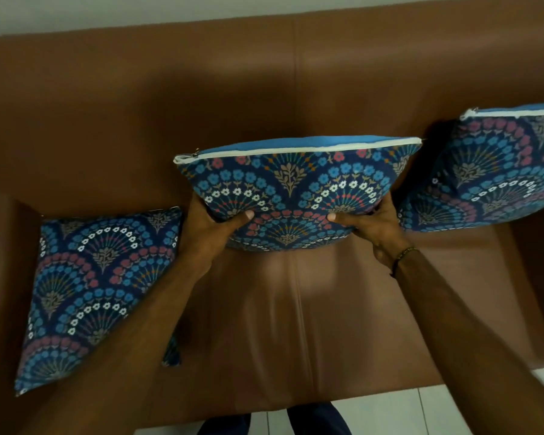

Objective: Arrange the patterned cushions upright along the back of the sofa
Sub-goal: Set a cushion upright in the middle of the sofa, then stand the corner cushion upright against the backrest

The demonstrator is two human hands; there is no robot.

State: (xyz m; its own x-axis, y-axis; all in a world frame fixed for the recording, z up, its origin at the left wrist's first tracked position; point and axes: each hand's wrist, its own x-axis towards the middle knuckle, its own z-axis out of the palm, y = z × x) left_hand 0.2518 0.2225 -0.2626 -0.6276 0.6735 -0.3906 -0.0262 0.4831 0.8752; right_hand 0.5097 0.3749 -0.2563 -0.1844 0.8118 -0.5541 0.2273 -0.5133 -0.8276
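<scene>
Now we clamp the middle cushion [296, 189] between our left hand [215, 227] and right hand [371, 227], just above the seat; we should press its back squarely against the sofa backrest [233, 98] beyond our fingers, zip edge up.

Both forearms are bare, with no sleeves. A thin beaded bracelet [404, 257] circles the right wrist. Dark blue trousers [319, 419] show at the bottom centre.
</scene>
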